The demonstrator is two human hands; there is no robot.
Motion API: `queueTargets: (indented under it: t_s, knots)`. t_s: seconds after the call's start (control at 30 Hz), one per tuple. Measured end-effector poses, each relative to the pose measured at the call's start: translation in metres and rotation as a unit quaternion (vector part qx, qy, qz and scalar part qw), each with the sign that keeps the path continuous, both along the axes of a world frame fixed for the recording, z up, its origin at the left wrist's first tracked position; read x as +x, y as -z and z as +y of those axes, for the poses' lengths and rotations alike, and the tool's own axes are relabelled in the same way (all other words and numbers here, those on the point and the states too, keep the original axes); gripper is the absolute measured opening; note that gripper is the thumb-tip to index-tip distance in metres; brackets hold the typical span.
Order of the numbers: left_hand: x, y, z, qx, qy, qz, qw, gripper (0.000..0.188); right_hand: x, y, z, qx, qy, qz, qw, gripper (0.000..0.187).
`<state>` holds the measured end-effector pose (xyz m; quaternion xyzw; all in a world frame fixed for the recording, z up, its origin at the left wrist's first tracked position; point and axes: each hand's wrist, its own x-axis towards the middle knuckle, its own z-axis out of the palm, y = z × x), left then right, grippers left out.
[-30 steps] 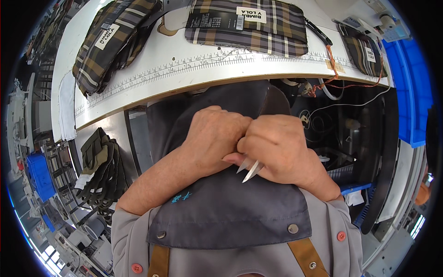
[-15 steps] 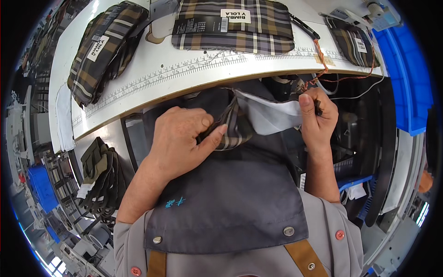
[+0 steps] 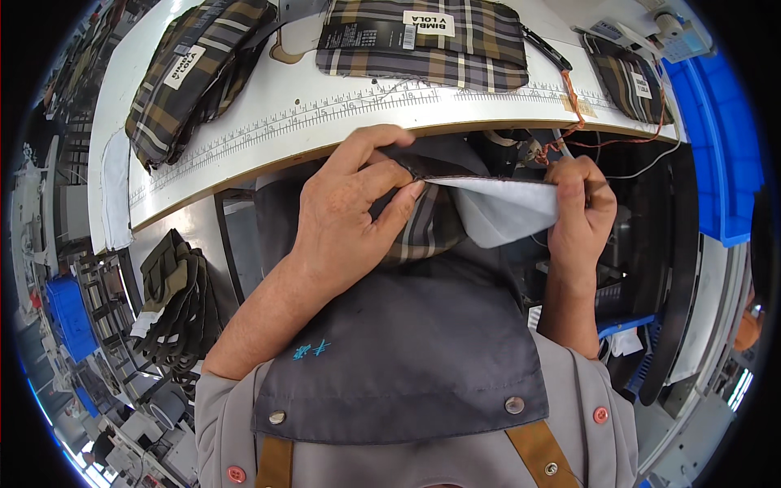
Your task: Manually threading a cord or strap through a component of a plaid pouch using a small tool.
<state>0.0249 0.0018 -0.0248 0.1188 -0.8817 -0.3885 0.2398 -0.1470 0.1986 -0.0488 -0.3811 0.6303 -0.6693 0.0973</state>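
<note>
The plaid cloth point(image 3: 431, 228) lies between your two hands at the centre of the frame, below the edge of the white table point(image 3: 301, 81) and above the chest of your dark apron point(image 3: 399, 350). Its white flap point(image 3: 508, 215) spreads to the right, and the long axis of its upper edge runs nearly level from hand to hand. Your left hand point(image 3: 346, 207), left of centre, is nearer the plaid part and pinches the edge's left end between thumb and fingertips; your right hand point(image 3: 582, 207), right of centre, grips the flap's far corner, its fingers curled. You cannot tell from here whether the right palm hides anything else. Compared with half a second ago, your left hand sits higher in the frame and the upper edge is straighter. The pointed metal blades that show under your right hand a second ago are out of sight.
</note>
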Motion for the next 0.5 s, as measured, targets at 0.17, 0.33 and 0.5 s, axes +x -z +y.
queueTargets:
  t_s: [0.17, 0.33, 0.5]
  knots:
    - [0.000, -0.003, 0.000, 0.034, 0.026, 0.023, 0.999, 0.006, 0.006, -0.009, -0.019, 0.080, 0.132, 0.035, 0.987, 0.018]
    - [0.002, -0.004, 0.002, 0.033, -0.004, 0.003, 0.999, 0.009, 0.034, -0.058, 0.006, -0.015, -0.099, 0.116, 0.988, 0.027]
    - [0.000, -0.001, 0.007, 0.022, -0.009, 0.044, 0.999, 0.012, 0.046, -0.046, -0.027, 0.162, -0.224, 0.081, 0.957, 0.024]
